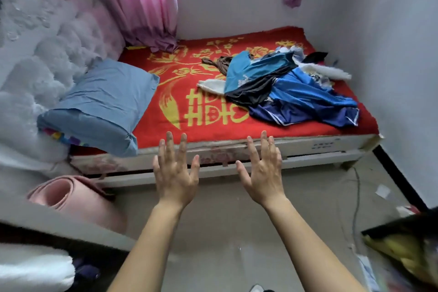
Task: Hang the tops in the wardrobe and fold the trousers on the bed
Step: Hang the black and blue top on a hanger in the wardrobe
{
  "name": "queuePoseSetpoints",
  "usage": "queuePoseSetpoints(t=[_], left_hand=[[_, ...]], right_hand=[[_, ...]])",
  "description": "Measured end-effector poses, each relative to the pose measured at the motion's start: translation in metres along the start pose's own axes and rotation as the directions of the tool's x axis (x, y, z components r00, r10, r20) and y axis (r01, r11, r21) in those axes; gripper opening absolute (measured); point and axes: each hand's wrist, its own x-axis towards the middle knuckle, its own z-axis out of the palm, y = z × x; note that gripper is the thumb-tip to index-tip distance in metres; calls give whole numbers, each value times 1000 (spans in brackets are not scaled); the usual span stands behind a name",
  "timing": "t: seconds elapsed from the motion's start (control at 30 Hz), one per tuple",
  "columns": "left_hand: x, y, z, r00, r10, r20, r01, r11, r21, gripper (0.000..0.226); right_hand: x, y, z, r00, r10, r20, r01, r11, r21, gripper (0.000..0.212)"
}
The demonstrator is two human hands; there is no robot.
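Nothing lifted yet, we're only starting.
The clothes pile sits at two o'clock on the bed, untouched. Our left hand and right hand hover spread and empty, short of it. Next, we reckon: reach in and single out one garment.

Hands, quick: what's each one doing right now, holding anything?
Left hand: open, fingers spread, holding nothing, raised in front of the bed.
Right hand: open, fingers spread, holding nothing.
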Motion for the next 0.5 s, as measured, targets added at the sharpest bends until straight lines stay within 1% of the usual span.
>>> queuePoseSetpoints(t=[0.07,0.13,0.27,0.4,0.5], left_hand=[[18,33,24,998,33,58,-33,999,-7,70],[39,57,45,991,84,105,-84,996,-6,70],[91,83,87,974,143,175,-147,989,12,71],[149,88,133,960,169,224,-179,983,26,71],[203,90,170,953,161,257,-169,986,10,70]], right_hand=[[9,40,-12,997,78,5,-78,997,-7,78],[20,70,-19,993,121,2,-121,993,-13,79],[56,113,-13,979,202,23,-201,979,-23,80],[106,140,4,974,222,36,-221,974,-45,83],[156,163,19,970,236,60,-230,969,-92,85]])
